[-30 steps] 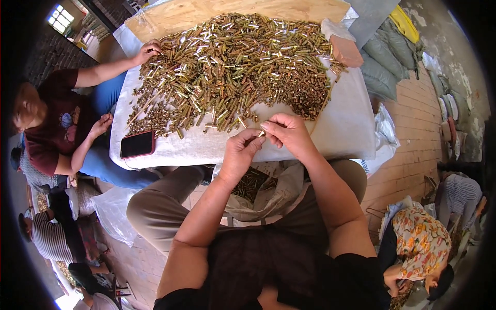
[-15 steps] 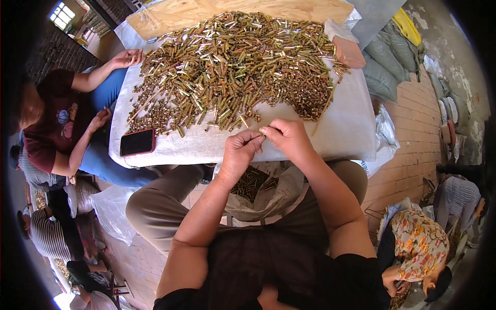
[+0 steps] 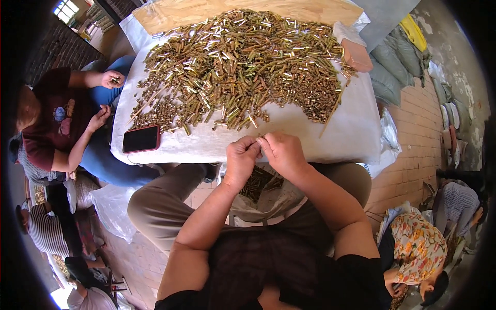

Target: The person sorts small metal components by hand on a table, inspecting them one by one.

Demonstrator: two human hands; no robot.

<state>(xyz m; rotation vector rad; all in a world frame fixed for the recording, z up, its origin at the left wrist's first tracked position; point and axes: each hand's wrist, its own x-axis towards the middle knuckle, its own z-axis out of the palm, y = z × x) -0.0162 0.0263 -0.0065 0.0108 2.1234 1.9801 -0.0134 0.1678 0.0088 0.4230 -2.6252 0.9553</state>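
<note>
My left hand [image 3: 241, 159] and my right hand [image 3: 283, 153] meet at the fingertips just over the near edge of the cloth-covered table [image 3: 206, 147]. Both are closed in a pinch, and whatever small piece they hold is hidden by the fingers. Beyond them spreads a heap of brass-coloured metal sleeves [image 3: 232, 67], mixed plain and threaded-looking. Smaller ring-like metal pieces [image 3: 316, 103] gather at its right front, with more short pieces [image 3: 155, 114] at its left. Below my hands, between my knees, an open whitish sack [image 3: 276, 206] contains several metal pieces [image 3: 254, 183].
A dark-screened phone [image 3: 141, 139] lies at the table's left front corner. A reddish brick [image 3: 356, 56] and a wooden board [image 3: 248, 10] border the heap. Close on the left sits a co-worker [image 3: 57, 108], a hand holding small pieces. Filled sacks [image 3: 390, 70] stand at the right.
My hands have drawn closer together, and the small yellowish piece glimpsed between my fingertips is now hidden. The co-worker's far hand has pulled back from the heap. The whole view has shifted slightly.
</note>
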